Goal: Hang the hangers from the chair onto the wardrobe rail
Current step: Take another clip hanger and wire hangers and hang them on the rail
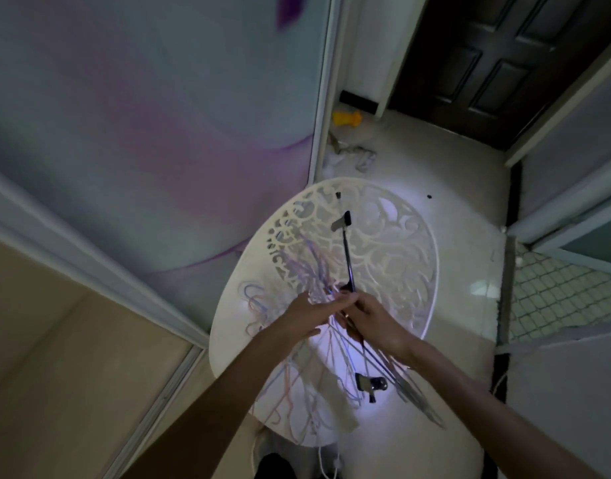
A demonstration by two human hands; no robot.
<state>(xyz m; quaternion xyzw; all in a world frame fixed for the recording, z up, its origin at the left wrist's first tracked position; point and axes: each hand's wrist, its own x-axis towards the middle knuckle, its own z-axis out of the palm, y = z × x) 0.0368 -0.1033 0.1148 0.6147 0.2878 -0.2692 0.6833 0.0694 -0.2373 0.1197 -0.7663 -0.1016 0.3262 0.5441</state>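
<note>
My right hand is clamped on the dark clip hanger, its bar rising over the chair's pierced backrest. My left hand lies beside it, fingers straight, touching the pile of thin pastel hangers on the white chair. The sliding wardrobe door stands tight against the chair's left edge. Open tiled floor lies right and beyond, toward a dark door.

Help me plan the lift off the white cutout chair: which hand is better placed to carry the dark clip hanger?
Right. The right hand already grips the dark metal clip hanger; the left hand reaches among the thin pastel wire hangers.
</note>
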